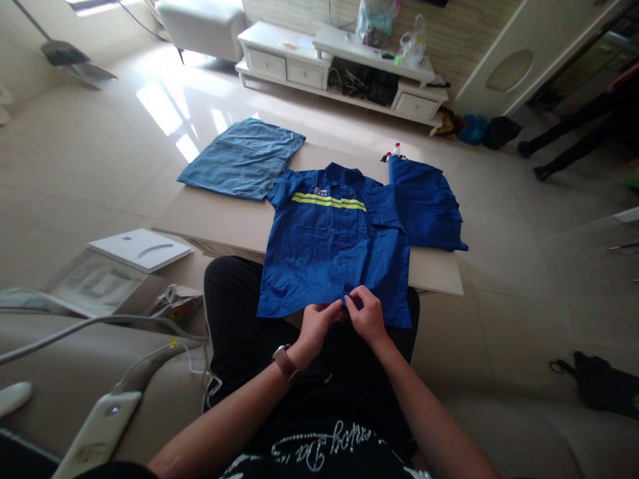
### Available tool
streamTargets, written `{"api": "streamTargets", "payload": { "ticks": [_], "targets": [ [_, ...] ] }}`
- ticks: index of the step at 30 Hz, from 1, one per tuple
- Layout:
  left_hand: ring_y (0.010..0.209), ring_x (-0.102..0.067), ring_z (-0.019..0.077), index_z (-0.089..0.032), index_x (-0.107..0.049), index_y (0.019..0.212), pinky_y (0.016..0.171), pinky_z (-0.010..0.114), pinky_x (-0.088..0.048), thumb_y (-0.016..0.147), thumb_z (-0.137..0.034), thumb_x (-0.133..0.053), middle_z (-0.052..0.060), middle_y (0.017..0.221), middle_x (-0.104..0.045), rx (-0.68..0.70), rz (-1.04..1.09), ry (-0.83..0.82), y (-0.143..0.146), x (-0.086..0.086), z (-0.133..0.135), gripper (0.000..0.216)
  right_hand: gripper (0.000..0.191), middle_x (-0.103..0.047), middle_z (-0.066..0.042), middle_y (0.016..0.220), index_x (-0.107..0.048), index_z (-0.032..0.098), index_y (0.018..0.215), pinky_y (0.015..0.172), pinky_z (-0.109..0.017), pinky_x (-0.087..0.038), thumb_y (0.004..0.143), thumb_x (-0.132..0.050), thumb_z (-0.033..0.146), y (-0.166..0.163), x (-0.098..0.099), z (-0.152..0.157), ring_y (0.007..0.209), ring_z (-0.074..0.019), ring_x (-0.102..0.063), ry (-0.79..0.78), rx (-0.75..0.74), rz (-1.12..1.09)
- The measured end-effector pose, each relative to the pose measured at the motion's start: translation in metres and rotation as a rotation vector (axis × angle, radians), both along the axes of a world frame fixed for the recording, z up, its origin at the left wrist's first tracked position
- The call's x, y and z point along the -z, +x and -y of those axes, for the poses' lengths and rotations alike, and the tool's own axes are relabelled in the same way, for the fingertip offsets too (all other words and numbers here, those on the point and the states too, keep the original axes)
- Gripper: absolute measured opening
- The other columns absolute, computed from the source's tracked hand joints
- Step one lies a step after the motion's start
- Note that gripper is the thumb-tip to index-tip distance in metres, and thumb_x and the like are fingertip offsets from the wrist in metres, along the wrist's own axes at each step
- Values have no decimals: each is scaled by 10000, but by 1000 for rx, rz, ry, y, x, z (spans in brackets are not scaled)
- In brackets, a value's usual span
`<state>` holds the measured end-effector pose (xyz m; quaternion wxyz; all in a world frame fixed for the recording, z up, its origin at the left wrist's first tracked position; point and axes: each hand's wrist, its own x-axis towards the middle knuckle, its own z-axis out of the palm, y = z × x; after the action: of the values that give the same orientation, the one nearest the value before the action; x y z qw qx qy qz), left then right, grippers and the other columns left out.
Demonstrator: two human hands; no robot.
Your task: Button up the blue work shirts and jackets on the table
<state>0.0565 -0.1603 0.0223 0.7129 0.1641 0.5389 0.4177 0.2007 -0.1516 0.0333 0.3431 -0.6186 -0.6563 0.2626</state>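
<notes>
A blue short-sleeved work shirt (pixel 319 246) with yellow reflective stripes lies front up, its collar pointing away from me. Its upper part rests on the low table (pixel 184 213), while the lower part reaches over my knees. At the middle of the bottom hem, my left hand (pixel 322 320) pinches the cloth between thumb and fingers. Right beside it, my right hand (pixel 365 314) pinches the hem near the front opening. The fingertips of both hands almost meet there. A watch with a brown strap is on my left wrist.
Light blue folded cloth (pixel 244 156) lies at the table's far left, and darker blue folded cloth (pixel 424 203) at its right. Behind that stands a small bottle (pixel 397 149). White boxes (pixel 140 249) and cables are on my left. A person's legs (pixel 574 133) show at far right.
</notes>
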Motion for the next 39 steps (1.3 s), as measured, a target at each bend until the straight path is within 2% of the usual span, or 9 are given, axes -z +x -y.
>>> {"api": "streamTargets", "payload": {
  "ticks": [4,10,13,19,24,30,33,36,39],
  "targets": [
    [657,-674,161,-78,-755,725,655,267,-523,561,-460,-956,122,745,-751,8,15,-3,0,0,1,462,219,-563,-11,727,-492,247,729,690,-303,-435,936,-535,303,1,-3,0,697,-174,-559,11,-61,15],
    [560,-602,156,-116,-734,661,535,251,-422,656,-466,-886,75,588,-683,137,-114,103,1,2,7,382,207,-596,-2,684,-550,233,737,642,-298,-431,893,-609,355,1,10,-7,648,-173,-559,-116,96,-148],
    [554,-578,146,-122,-704,635,537,254,-412,639,-434,-879,70,599,-677,115,-138,98,0,4,4,357,220,-599,7,674,-564,228,756,628,-288,-435,871,-638,400,-1,16,-8,643,-171,-561,-187,109,-258],
    [571,-539,115,-133,-672,690,587,258,-427,609,-333,-834,27,652,-665,-33,-110,137,-1,6,-6,270,277,-586,15,704,-578,223,784,649,-278,-444,857,-653,479,10,18,-8,659,-159,-543,-296,-49,-396],
    [579,-517,102,-144,-656,710,586,242,-407,652,-317,-780,-5,638,-627,31,-97,218,3,13,-8,221,294,-541,25,678,-569,225,783,639,-273,-430,814,-675,497,15,14,-13,646,-152,-504,-383,-106,-478],
    [592,-549,112,-162,-601,664,596,246,-431,603,-405,-810,-12,625,-598,-122,-149,84,-15,25,-33,327,182,-566,20,736,-579,224,790,684,-276,-420,834,-657,383,6,3,-7,710,-159,-517,-374,-264,-332],
    [609,-560,104,-163,-619,703,616,234,-442,599,-398,-815,-24,657,-600,-141,-96,136,-32,26,-36,323,173,-578,6,778,-580,225,791,724,-287,-431,834,-629,386,22,11,-9,747,-170,-526,-327,-128,-397],
    [616,-561,106,-163,-596,645,629,233,-440,589,-365,-818,-17,642,-599,-85,-81,117,-44,25,-25,305,184,-587,-18,826,-554,229,789,789,-314,-451,832,-544,408,50,28,-15,815,-196,-547,-206,221,-459],
    [622,-562,118,-158,-599,607,641,244,-441,586,-362,-829,3,636,-620,-13,-126,87,-45,25,-7,308,174,-603,-37,835,-526,237,809,811,-357,-472,795,-533,411,68,39,-21,830,-222,-567,-130,501,-285]
  ]
}}
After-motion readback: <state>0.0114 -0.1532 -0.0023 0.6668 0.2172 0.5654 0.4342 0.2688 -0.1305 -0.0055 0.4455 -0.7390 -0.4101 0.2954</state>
